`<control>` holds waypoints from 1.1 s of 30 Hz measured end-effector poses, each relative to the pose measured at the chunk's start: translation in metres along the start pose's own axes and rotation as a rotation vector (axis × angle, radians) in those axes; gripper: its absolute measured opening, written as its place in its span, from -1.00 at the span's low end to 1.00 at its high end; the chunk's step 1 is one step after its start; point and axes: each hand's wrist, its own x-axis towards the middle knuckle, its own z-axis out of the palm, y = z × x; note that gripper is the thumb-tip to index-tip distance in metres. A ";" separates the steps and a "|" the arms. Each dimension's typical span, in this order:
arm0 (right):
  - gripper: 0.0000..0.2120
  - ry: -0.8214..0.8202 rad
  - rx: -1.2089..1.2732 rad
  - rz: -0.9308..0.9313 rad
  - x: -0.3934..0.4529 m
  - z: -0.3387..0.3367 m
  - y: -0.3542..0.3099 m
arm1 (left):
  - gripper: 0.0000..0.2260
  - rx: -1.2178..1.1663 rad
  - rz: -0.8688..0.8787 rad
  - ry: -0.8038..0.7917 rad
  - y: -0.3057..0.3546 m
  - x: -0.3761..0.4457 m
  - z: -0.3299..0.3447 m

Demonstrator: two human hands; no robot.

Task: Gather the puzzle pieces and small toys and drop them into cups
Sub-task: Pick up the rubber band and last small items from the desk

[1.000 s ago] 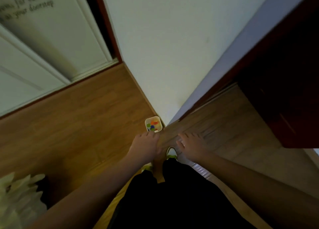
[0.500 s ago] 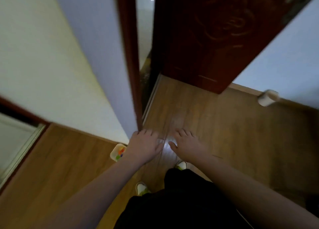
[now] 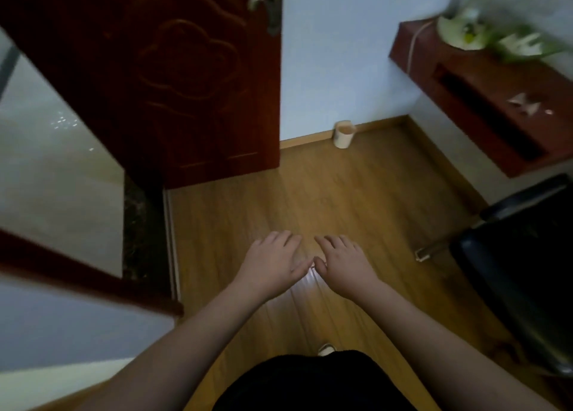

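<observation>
Cup [image 3: 343, 134]: stands upright on the wood floor [image 3: 356, 200] by the wall, well beyond the fingertips, slightly to their right.
Left hand [image 3: 273, 263]: palm down, fingers straight and loosely spread, holding nothing.
Right hand [image 3: 344, 263]: palm down, fingers relaxed, empty; thumb tips nearly meet.
Door [image 3: 173, 79]: dark red, beyond and left of the fingers.
Chair [image 3: 524, 265]: black, right of the fingers.

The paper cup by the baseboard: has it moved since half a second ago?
Cannot tell of real motion: the paper cup stands against the baseboard as before; only the camera turned.
</observation>
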 end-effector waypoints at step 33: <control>-0.47 0.332 0.252 0.739 0.149 -0.122 0.262 | -0.56 0.109 0.687 0.052 0.112 0.448 -0.060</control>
